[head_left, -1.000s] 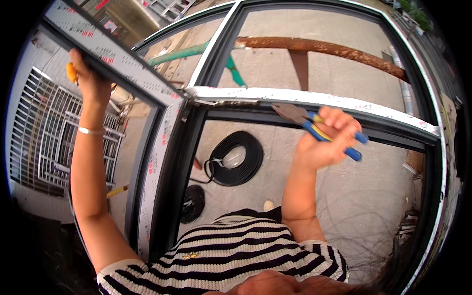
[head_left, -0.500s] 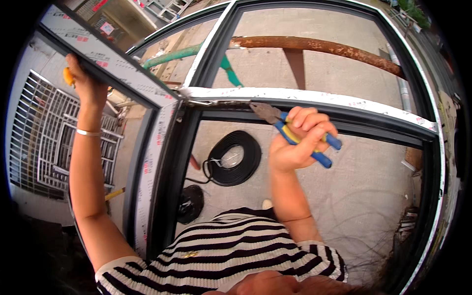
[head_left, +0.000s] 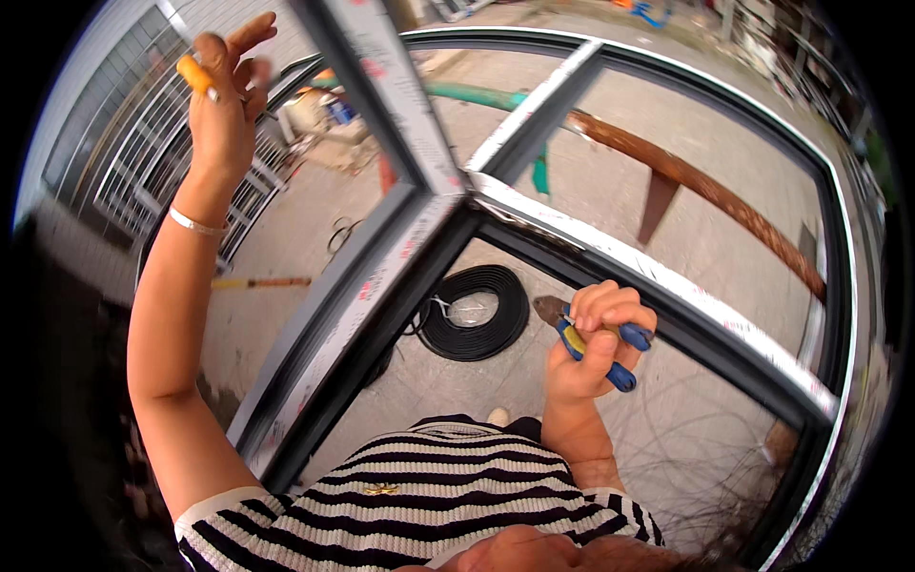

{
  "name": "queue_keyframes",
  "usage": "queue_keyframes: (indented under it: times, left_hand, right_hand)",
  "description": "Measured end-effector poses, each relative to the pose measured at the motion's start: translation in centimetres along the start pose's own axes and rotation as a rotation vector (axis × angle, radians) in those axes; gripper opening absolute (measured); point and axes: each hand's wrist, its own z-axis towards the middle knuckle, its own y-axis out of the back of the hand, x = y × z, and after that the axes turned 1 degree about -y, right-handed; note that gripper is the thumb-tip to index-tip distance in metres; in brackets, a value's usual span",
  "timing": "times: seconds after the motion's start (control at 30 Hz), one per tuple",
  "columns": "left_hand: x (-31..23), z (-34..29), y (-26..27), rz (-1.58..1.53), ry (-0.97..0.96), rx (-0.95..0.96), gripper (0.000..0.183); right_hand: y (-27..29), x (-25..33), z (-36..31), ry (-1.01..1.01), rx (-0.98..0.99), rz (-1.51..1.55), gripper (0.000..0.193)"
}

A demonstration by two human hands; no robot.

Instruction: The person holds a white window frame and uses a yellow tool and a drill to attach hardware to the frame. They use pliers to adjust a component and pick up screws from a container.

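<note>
My right hand (head_left: pixel 596 348) is closed round pliers (head_left: pixel 573 339) with blue and yellow grips. Their dark metal jaws point left, a little below the middle rail (head_left: pixel 658 286) of a dark grey window frame and apart from it. At upper left my left hand (head_left: pixel 225 124) is raised, with a small orange-handled tool (head_left: pixel 195 76) at the thumb; its kind is not clear. Some of that hand's fingers stretch out, slightly blurred. Beside it an open sash (head_left: pixel 367 276), covered in white printed film, meets the frame at the corner.
Through the frame a coil of black strip (head_left: pixel 477 355) lies on the concrete floor. A rusty brown pipe (head_left: pixel 710 191) with a green stretch (head_left: pixel 467 92) runs behind the upper panes. Metal grilles (head_left: pixel 143 172) stand at the left, near a yellow stick (head_left: pixel 262 283).
My left hand has come off the sash and up, keeping the orange-handled tool. My right hand has drawn the pliers down from the rail. The view has turned, tilting the frame.
</note>
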Motion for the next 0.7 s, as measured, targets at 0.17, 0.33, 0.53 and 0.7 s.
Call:
queue_keyframes:
  times: [0.17, 0.33, 0.53, 0.7]
  left_hand:
    - [-12.2, -9.8, 6.6, 0.423, 0.243, 0.112, 0.040]
    - [-14.9, -24.2, 2.7, 0.547, 0.200, 0.285, 0.028]
    - [-16.3, -35.5, 0.6, 0.852, 0.355, -0.189, 0.071]
    - [-18.9, -43.2, 2.7, 1.014, 0.302, -0.475, 0.073]
  right_hand:
    - [-5.1, 0.9, 0.4, -0.360, 0.356, 0.356, 0.032]
    - [-9.5, 3.6, -2.3, -0.741, 0.736, 0.616, 0.054]
    - [-13.7, 9.1, -8.6, -1.020, 1.165, 0.768, 0.041]
    - [-18.0, 12.8, -14.9, -0.730, 1.737, 1.015, 0.038]
